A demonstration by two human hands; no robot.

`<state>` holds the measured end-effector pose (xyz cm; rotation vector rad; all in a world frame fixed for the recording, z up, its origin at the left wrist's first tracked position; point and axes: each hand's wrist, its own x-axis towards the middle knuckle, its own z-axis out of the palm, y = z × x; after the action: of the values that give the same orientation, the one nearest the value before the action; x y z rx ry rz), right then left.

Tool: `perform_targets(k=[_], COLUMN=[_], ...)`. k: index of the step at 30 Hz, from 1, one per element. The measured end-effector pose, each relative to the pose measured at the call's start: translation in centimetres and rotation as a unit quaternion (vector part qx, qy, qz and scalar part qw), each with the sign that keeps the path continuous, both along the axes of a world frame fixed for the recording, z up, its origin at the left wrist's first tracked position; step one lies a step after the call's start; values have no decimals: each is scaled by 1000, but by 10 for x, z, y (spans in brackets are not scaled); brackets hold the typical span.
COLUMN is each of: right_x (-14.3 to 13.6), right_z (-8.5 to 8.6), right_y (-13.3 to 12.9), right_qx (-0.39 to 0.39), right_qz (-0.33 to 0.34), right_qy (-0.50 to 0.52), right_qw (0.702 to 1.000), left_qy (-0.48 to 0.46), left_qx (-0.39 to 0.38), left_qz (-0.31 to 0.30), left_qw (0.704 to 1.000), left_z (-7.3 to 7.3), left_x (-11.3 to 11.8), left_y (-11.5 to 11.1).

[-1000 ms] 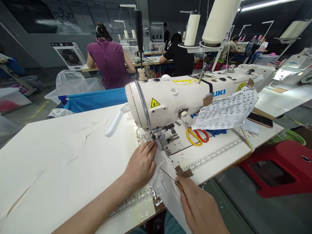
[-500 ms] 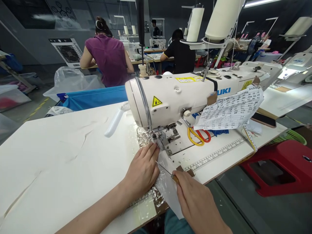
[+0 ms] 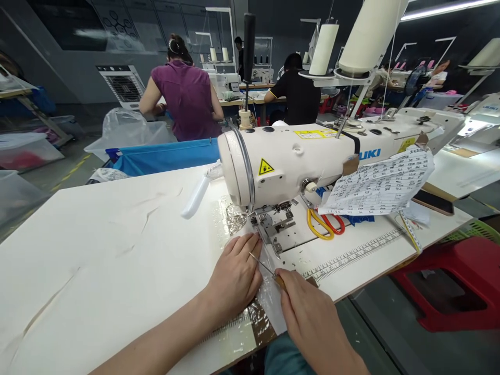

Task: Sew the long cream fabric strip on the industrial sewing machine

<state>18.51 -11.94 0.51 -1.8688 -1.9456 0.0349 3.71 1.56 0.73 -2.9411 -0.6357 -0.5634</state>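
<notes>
A strip of thin white fabric (image 3: 272, 299) runs under the presser foot (image 3: 261, 229) of a white sewing machine (image 3: 289, 166), its near end hanging over the table's front edge. My left hand (image 3: 236, 271) lies on the fabric just before the foot, fingers stretched out and flat, fingertips close to the metal parts. In my right hand (image 3: 312, 317) is an awl (image 3: 278, 280), gripped by its wooden handle. The awl's thin tip points left and reaches the back of my left hand's fingers, above the fabric; whether it touches cannot be made out.
Yellow and red-handled scissors (image 3: 321, 225) lie right of the needle area. A written paper sheet (image 3: 380, 182) hangs from the machine arm. A printed ruler (image 3: 355, 252) runs along the table (image 3: 117, 260). A red stool (image 3: 464, 281) stands at right; co-workers sit beyond.
The fabric has advanced under the presser foot, and some now shows beyond it; its hanging end is shorter. Both hands keep nearly the same pose. The camera view has turned slightly left.
</notes>
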Motion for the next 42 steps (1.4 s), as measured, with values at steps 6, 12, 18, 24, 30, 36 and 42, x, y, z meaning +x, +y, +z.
perform_targets(k=[6,12,18,24,30,36,42], right_x=[0,-7,-9,-5,-6,9,36], right_z=[0,6,7,3,1,2,0], right_y=[12,25,29,14,1,-13,-22], right_qx=[1,14,48,27,4,15,-15], right_qz=[-5,-16,-14,8,15,14,-42], right_qy=[-14,-29,13,94,94,108,208], right_qw=[1000,999,999,995,995,994,977], left_qy=[-7,-9,-13,-2,-31,-18,-3], left_qx=[-1,-13,8,43,-21,-12,-5], left_qz=[21,47,39,61,20,25,30], left_qw=[1000,999,999,997,999,999,1000], left_z=[0,3,-1,1,0,-7,-4], left_x=[0,4,2,-1,3,3,5], left_y=[7,14,30,28,8,8,3])
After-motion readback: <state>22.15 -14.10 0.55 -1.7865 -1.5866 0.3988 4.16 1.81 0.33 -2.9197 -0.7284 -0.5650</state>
